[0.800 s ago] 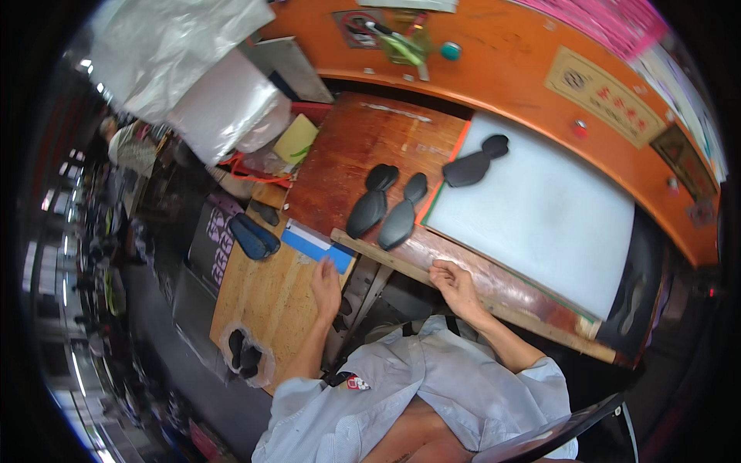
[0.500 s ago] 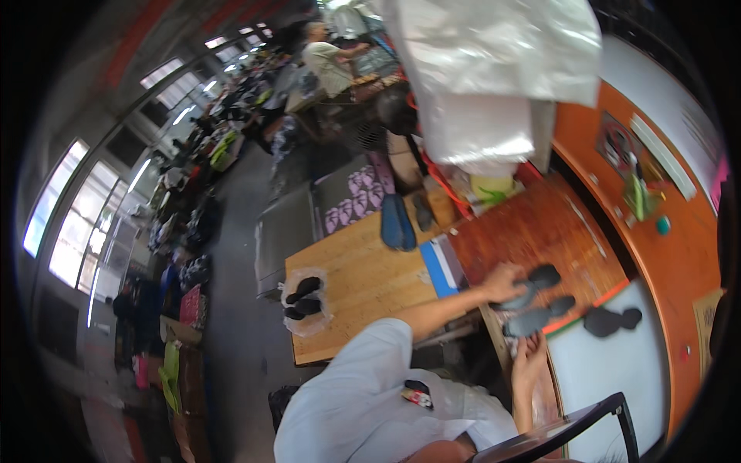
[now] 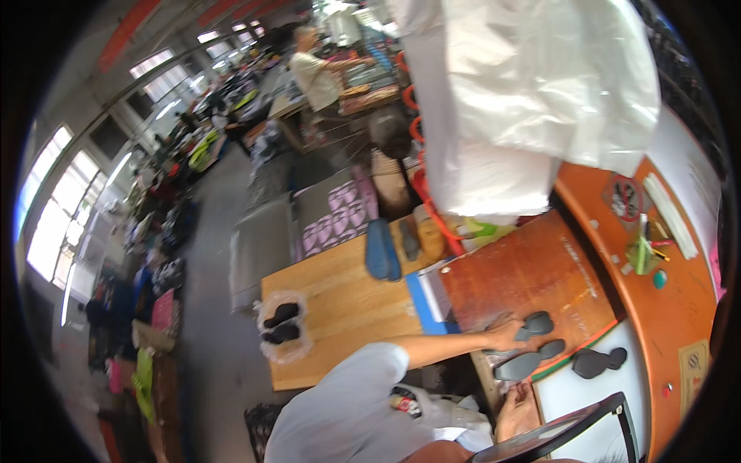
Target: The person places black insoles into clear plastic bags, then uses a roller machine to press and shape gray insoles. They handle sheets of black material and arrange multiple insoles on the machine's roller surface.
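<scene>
Several dark grey shoe soles lie at the right, each with a broad front and a small round heel end. My left hand (image 3: 505, 333) is closed over the narrow middle of the farthest sole (image 3: 538, 323), hiding part of it. Another sole (image 3: 519, 366) lies just nearer, across the wooden edge. Beside its near side is my right hand (image 3: 519, 409), palm partly up, fingers loosely curled and apart, with nothing visible in them. A third sole (image 3: 591, 364) rests on the white board (image 3: 633, 401).
A reddish-brown board (image 3: 517, 270) adjoins a light wooden table (image 3: 347, 301) carrying dark pieces on clear plastic (image 3: 282, 324) and blue soles (image 3: 382, 251). Plastic sheets (image 3: 532, 92) hang above. An orange panel (image 3: 671, 309) stands right. Farther off, another person (image 3: 315, 73) works at a table.
The view has shifted, so the scene sits lower and farther left. My right hand has drawn slightly back from the nearer sole's edge. My left hand stays at the farthest sole.
</scene>
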The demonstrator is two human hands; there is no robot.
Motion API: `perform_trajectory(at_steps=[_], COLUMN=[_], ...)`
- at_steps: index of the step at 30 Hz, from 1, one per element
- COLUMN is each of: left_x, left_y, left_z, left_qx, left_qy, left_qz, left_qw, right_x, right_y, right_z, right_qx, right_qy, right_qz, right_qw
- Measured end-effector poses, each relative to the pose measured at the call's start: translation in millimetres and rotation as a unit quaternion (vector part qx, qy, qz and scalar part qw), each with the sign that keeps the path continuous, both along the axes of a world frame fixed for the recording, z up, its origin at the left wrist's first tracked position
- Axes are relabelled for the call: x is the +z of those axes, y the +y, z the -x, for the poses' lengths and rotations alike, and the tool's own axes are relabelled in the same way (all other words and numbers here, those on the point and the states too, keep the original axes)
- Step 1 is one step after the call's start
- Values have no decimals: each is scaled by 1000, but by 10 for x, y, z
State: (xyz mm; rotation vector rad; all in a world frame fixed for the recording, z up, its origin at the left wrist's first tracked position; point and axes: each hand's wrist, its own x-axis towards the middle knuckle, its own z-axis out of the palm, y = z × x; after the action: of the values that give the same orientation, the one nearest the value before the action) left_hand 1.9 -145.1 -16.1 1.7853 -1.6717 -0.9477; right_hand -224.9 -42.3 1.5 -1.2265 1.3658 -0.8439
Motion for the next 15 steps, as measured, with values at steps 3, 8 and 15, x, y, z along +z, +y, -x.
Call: perform_trajectory(at_steps=[3, 8, 15], left_x=[57, 266, 262], left_y=[88, 208, 1445], left_z=[-76, -111, -169], left_qx=[-6, 56, 288], left_qy=[1, 63, 101], left_qz=[7, 65, 121], left_qw=[1000, 994, 944], right_x=[417, 1085, 2857], right_y=[-215, -1188, -1941], right_z=[1, -610, -1680], right_qx=[33, 187, 147], right_qy=[57, -57, -98], right_qz=[135, 194, 742], right_qw=[989, 961, 646])
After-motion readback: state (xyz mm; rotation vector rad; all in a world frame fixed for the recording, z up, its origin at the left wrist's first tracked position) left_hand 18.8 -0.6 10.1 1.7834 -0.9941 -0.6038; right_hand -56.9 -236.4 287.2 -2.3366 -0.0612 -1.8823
